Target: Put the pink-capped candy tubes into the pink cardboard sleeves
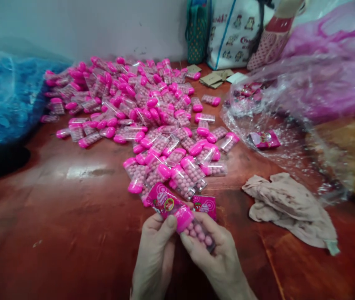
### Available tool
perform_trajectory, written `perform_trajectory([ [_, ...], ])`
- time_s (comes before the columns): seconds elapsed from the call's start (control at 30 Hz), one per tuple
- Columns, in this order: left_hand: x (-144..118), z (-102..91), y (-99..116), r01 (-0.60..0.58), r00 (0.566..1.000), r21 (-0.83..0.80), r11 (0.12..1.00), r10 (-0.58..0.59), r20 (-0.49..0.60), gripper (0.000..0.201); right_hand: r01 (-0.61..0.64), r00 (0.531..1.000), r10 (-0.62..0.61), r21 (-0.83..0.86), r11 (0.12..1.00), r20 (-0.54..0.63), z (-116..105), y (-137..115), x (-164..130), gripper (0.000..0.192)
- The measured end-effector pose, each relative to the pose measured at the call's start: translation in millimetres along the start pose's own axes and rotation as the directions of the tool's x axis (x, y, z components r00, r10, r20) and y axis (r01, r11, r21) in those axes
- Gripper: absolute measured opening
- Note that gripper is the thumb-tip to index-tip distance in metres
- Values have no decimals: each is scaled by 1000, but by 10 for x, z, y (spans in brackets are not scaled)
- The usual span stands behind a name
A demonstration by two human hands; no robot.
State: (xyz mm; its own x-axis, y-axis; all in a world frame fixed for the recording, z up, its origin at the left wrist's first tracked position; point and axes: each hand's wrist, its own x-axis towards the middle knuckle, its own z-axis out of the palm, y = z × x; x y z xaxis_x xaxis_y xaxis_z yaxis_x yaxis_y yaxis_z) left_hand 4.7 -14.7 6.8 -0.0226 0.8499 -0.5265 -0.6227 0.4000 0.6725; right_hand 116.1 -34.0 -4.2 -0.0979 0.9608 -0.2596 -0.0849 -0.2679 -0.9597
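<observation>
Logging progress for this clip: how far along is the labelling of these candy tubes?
Early, it seems. In hand: the left hand and right hand hold one pink-capped candy tube with a pink label sleeve at its cap end. No finished, sleeved tubes are clearly visible. Left: the large pile of unsleeved tubes across the table. More sleeves appear to lie in the clear bag.
</observation>
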Motion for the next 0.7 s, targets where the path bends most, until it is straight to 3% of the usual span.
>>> perform_trajectory([
  [0.17, 35, 245, -2, 76, 994, -55, 996, -72, 78, 21, 65, 998, -65, -19, 998, -7, -30, -81, 1, 22],
  [0.33, 5, 417, 21, 103, 982, -21, 994, -98, 164, 26, 62, 979, -78, -91, 994, -187, -86, -94, -55, 33],
  [0.53, -43, 454, 97, -8, 989, 186, 983, -19, 146, 10, 96, 944, -146, -176, 980, -296, -94, -20, -116, 39],
  [0.7, -95, 497, 107, 63, 961, 74, 995, -81, 266, 25, 128, 935, -189, -212, 969, -300, -75, -86, -108, 41],
])
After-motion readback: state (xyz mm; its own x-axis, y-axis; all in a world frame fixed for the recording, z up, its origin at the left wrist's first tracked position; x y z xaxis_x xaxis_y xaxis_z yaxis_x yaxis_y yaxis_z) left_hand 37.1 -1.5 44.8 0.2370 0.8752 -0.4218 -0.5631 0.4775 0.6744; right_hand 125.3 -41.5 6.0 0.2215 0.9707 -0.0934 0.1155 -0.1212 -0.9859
